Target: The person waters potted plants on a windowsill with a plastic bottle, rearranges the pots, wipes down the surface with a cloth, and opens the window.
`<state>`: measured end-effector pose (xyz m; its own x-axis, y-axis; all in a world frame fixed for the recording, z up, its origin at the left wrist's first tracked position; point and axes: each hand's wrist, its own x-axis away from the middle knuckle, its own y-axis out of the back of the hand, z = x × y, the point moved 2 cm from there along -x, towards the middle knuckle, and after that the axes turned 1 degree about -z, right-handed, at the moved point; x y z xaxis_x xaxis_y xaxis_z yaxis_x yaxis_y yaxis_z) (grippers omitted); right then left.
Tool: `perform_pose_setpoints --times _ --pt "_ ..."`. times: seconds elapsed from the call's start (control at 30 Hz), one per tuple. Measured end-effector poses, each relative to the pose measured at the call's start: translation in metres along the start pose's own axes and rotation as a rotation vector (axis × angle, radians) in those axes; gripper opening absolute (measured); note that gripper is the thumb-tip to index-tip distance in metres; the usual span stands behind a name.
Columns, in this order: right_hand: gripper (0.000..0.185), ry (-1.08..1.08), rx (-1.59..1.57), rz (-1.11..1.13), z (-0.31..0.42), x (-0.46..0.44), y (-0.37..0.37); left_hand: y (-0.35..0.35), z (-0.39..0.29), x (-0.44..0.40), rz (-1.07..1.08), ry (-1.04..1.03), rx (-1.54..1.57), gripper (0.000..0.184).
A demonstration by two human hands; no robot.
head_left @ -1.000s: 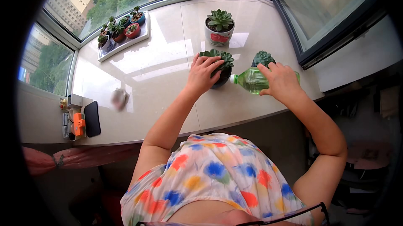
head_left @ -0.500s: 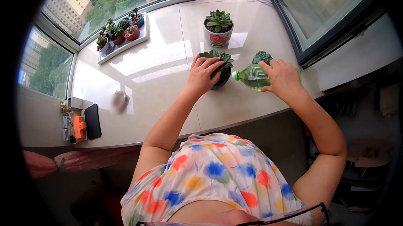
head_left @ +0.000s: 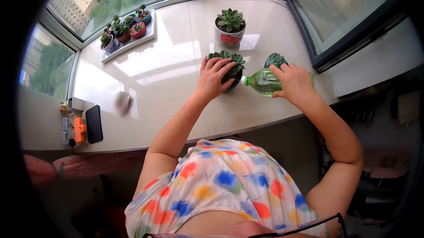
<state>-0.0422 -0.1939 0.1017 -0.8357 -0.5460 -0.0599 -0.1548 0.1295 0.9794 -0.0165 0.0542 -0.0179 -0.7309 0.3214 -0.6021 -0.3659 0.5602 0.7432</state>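
Observation:
My left hand lies with fingers spread over the leaves of a succulent in a dark pot, pressing on the plant's left side. A green transparent bottle is gripped in my right hand and lies nearly level. Its white-tipped neck points left at the rim of the dark pot. Liquid shows inside the bottle. Behind the bottle, a smaller blue-green succulent is partly hidden. Farther back a succulent grows in a white pot with a red pattern.
A white tray with several small potted succulents stands at the back left of the pale counter. A blurred pale object, a black phone and an orange item are at the left. An open window is at the right.
The bottle first tipped slightly up and right, then came back left toward the dark pot in my right hand. My left hand stays on the plant. The view has shifted a little.

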Motion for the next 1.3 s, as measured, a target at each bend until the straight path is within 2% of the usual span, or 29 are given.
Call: perform_pose_setpoints --times 0.07,0.17,0.2,0.3,0.37,0.4,0.5,0.6,0.7,0.8,0.9,1.03,1.3 --pt "0.082 0.011 0.008 0.012 -0.001 0.0 -0.001 0.01 -0.012 0.0 -0.053 -0.007 -0.031 0.055" --pt "0.082 0.042 0.007 -0.008 -0.007 0.001 -0.005 0.022 -0.028 0.014 -0.103 0.038 0.18 0.05" --pt "0.082 0.058 0.001 -0.015 -0.01 0.001 -0.006 0.023 -0.033 0.022 -0.12 0.021 0.236 0.037" --pt "0.083 0.097 -0.009 -0.032 -0.021 0.001 -0.012 0.002 -0.059 0.048 0.314 0.369 0.774 0.023" --pt "0.083 0.119 -0.005 -0.04 -0.029 -0.002 -0.017 -0.032 -0.09 0.055 0.499 0.666 1.25 0.02" --pt "0.083 0.132 -0.012 -0.046 -0.033 -0.003 -0.018 -0.047 -0.102 0.052 0.568 0.64 1.42 0.03" --pt "0.082 0.164 -0.047 -0.062 -0.044 -0.006 -0.021 -0.062 -0.137 0.028 0.483 0.89 1.704 0.041" --pt "0.078 0.184 -0.088 -0.06 -0.049 -0.004 -0.024 -0.09 -0.153 0.011 0.358 0.986 2.138 0.05" --pt "0.074 0.191 -0.076 -0.055 -0.054 -0.005 -0.027 -0.116 -0.165 0.003 0.148 0.955 2.289 0.054" --pt "0.075 0.186 -0.066 -0.023 -0.054 -0.004 -0.025 -0.124 -0.172 0.001 -0.087 0.876 2.273 0.058" --pt "0.077 0.171 -0.057 0.022 -0.052 -0.001 -0.02 -0.124 -0.163 0.004 -0.075 0.778 2.254 0.06" --pt "0.077 0.175 -0.043 0.038 -0.05 0.0 -0.018 -0.125 -0.163 0.005 -0.083 0.819 2.199 0.06" --pt "0.073 0.157 0.001 0.008 -0.051 0.0 -0.006 -0.121 -0.16 -0.008 -0.032 0.718 2.172 0.053"
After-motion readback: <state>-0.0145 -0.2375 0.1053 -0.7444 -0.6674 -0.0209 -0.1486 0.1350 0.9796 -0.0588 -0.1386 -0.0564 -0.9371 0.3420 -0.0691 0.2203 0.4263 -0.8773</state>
